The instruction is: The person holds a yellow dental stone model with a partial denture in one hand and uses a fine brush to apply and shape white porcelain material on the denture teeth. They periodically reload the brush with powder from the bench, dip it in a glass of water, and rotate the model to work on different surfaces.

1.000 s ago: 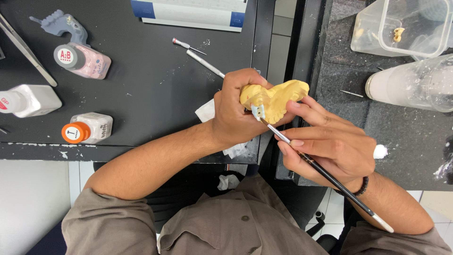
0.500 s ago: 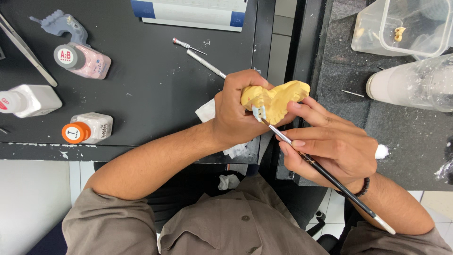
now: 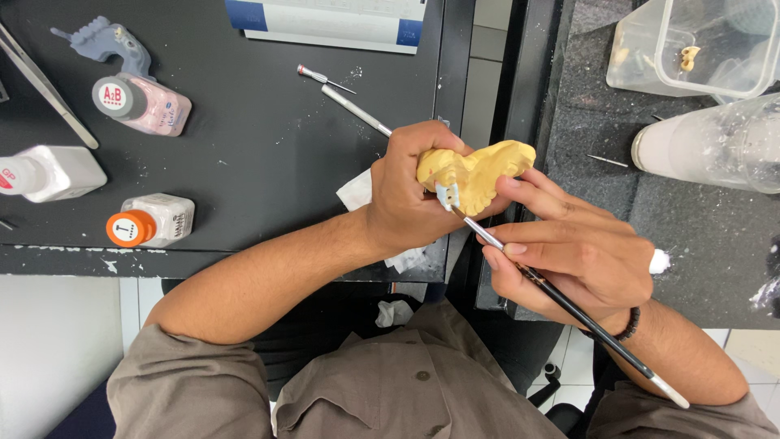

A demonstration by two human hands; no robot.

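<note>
Yellow dental cast (image 3: 479, 167) brushed above the counter (image 3: 244, 122) edge

It is clasped in the left hand (image 3: 406, 199); a fine brush (image 3: 561, 301) is pinched by the right hand (image 3: 577, 260), its tip at pale teeth; work is underway.

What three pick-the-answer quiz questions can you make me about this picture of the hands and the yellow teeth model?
1. Where is the yellow model?
A. In the left hand
B. Inside the clear box
C. On the floor

2. What colour is the cap of the small bottle nearest the desk edge?
A. Green
B. Orange
C. Black

3. What is the right hand doing?
A. Resting flat
B. Holding a brush
C. Holding a bottle

Answers: 1 A, fingers wrap it. 2 B, the cap is plainly orange. 3 B, the brush tip meets the model.
</note>
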